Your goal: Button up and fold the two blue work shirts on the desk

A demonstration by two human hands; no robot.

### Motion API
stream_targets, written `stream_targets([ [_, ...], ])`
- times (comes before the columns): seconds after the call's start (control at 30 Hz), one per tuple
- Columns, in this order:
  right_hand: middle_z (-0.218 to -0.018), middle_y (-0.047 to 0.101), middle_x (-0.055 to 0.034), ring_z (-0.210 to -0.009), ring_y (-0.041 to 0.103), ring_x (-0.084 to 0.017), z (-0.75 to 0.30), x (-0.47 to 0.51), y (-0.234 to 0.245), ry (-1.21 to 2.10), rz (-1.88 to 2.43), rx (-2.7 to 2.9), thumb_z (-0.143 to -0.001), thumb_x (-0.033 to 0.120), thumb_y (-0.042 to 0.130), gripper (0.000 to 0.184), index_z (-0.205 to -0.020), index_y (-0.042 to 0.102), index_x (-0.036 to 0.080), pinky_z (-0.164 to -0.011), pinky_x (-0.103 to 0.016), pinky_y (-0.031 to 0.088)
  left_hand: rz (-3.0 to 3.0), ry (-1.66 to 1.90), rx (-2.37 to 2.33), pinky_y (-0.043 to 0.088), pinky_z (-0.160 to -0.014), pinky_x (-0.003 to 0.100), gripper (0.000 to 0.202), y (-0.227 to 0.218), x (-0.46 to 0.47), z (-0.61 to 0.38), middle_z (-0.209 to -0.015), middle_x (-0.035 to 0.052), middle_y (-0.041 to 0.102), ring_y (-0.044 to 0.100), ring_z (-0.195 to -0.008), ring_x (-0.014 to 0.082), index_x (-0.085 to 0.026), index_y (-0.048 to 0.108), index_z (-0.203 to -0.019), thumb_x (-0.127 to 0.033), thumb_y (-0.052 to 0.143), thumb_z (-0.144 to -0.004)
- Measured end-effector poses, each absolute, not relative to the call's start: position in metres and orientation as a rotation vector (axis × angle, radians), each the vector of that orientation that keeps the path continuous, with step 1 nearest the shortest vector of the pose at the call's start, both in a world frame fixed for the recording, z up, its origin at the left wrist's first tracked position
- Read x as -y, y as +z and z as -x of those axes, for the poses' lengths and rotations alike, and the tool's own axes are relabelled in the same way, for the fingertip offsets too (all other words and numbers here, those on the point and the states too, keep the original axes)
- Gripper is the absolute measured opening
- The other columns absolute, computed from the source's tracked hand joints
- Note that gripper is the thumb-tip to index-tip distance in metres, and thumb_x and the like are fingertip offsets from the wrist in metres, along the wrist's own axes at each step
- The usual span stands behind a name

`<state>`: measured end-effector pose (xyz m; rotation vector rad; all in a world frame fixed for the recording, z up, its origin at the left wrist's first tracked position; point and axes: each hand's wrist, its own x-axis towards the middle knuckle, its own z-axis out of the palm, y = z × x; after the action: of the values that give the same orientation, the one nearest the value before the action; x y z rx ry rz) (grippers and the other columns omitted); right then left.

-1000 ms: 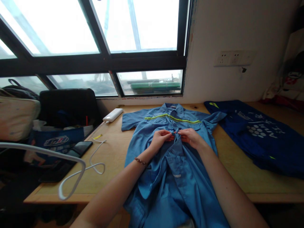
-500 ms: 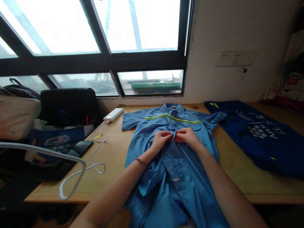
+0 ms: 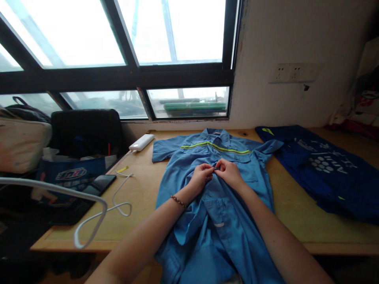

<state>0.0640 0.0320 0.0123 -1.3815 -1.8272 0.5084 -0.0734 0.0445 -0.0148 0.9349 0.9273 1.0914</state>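
A blue short-sleeved work shirt [image 3: 174, 185] lies spread front side up, its collar toward the window and a yellow-green stripe across the chest. Its lower part bunches and hangs over the table's near edge. At the middle of the front opening, my left hand [image 3: 202, 175] pinches the shirt's edge between thumb and fingers. My right hand [image 3: 228, 173] pinches the same edge just to the right, the fingertips of both hands nearly touching. Any button between them is hidden by the fingers. A beaded bracelet [image 3: 178, 201] circles my left wrist.
On the wooden table [image 3: 296, 213], a dark blue garment [image 3: 322, 169] with white print lies at right. A white power bank [image 3: 141, 142] with a white cable [image 3: 121, 205] is at left, near a dark phone [image 3: 103, 182]. Bags and a black chair [image 3: 85, 130] stand beyond the left edge.
My hands have drawn closer together on the front edge. The right one has shifted slightly left, and the raised fold of cloth between them has dropped lower.
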Motion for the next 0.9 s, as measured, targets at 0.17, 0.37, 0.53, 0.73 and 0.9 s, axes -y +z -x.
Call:
stream_targets([
  [0.17, -0.047, 0.045, 0.0057, -0.046, 0.042, -0.009, -0.066, -0.035, 0.012, 0.615, 1.326, 1.751, -0.064, 0.027, 0.059, 0.02, -0.082, 0.062, 0.018, -0.048, -0.02, 0.031, -0.823, 1.131, -0.866, 0.036, -0.044, 0.017, 0.037, -0.018, -0.045, 0.072, -0.058, -0.0044, 0.052, 0.048, -0.044, 0.0054, -0.016, 0.046, -0.082, -0.015, 0.069, -0.053],
  [0.37, -0.066, 0.061, -0.0017, -0.06, 0.053, -0.014, -0.07, -0.041, 0.007, 0.827, 1.301, 1.648, -0.058, 0.034, 0.067, 0.034, -0.086, 0.067, 0.015, -0.057, -0.024, 0.04, -0.811, 1.178, -0.796, 0.043, -0.053, 0.021, 0.044, -0.016, -0.043, 0.07, -0.07, -0.0012, 0.058, 0.056, -0.055, 0.0092, -0.017, 0.043, -0.088, -0.007, 0.065, -0.052],
  [0.53, -0.081, 0.066, -0.0061, -0.074, 0.059, -0.018, -0.074, -0.043, 0.003, 1.197, 1.225, 1.469, -0.053, 0.032, 0.072, 0.042, -0.09, 0.066, 0.011, -0.069, -0.029, 0.044, -0.8, 1.201, -0.755, 0.043, -0.052, 0.02, 0.047, -0.015, -0.043, 0.07, -0.072, -0.0019, 0.058, 0.056, -0.055, 0.0094, -0.018, 0.042, -0.094, -0.008, 0.065, -0.054],
  [0.73, -0.079, 0.063, -0.0033, -0.065, 0.055, -0.014, -0.073, -0.04, 0.005, 0.851, 1.269, 1.646, -0.058, 0.028, 0.069, 0.042, -0.098, 0.064, 0.017, -0.064, -0.027, 0.044, -0.772, 1.226, -0.78, 0.042, -0.051, 0.019, 0.051, -0.018, -0.045, 0.071, -0.073, -0.0033, 0.056, 0.055, -0.053, 0.0078, -0.018, 0.043, -0.097, -0.006, 0.066, -0.053],
  [0.9, -0.082, 0.059, -0.0022, -0.066, 0.052, -0.012, -0.068, -0.035, 0.008, 0.44, 1.235, 1.9, -0.068, 0.027, 0.063, 0.031, -0.099, 0.064, 0.023, -0.064, -0.024, 0.042, -0.715, 1.242, -0.871, 0.044, -0.056, 0.021, 0.052, -0.02, -0.047, 0.073, -0.078, 0.0007, 0.058, 0.057, -0.058, 0.0094, -0.017, 0.044, -0.097, -0.002, 0.064, -0.052],
])
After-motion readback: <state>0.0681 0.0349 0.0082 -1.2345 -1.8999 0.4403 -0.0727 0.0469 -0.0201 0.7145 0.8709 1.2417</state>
